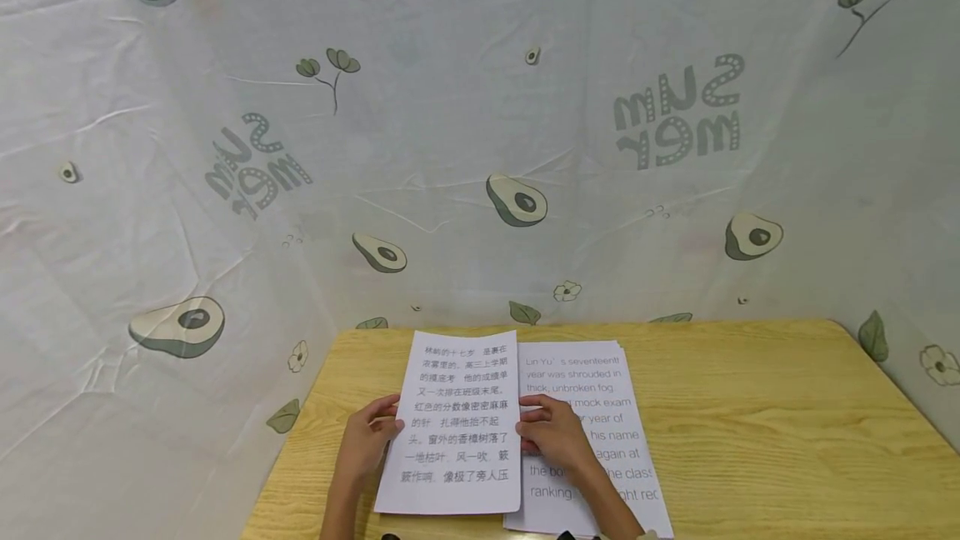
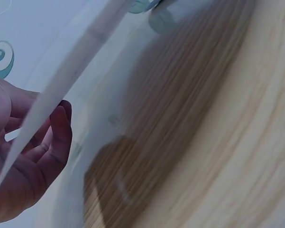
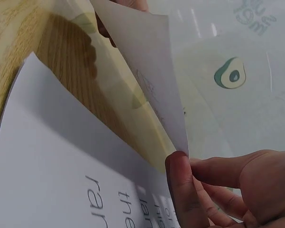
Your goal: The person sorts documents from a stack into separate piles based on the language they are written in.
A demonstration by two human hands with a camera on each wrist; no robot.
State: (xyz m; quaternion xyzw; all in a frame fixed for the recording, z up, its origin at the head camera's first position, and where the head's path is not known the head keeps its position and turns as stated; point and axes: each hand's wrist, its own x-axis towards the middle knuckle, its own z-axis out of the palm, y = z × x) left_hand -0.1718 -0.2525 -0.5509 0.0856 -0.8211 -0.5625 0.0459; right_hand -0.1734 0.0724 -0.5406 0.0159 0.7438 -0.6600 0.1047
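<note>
A white sheet of paper [image 1: 459,440] printed with Chinese text is held up above the table, its face toward the head camera. At its left edge my left hand [image 1: 367,440] pinches it between thumb and fingers. My right hand [image 1: 557,433] pinches the opposite edge, as the right wrist view also shows, with the thumb and fingers [image 3: 181,175] on either side of the paper. Below and to the right lies a stack of sheets [image 1: 633,465] with large English print on top, partly covered by my right hand and forearm.
The wooden table [image 1: 772,432] stretches out to the right of the stack. Behind and at the sides hangs a pale curtain [image 1: 450,107] with avocado and leaf prints. Shadows of the hand and sheet fall on the wood [image 2: 189,95].
</note>
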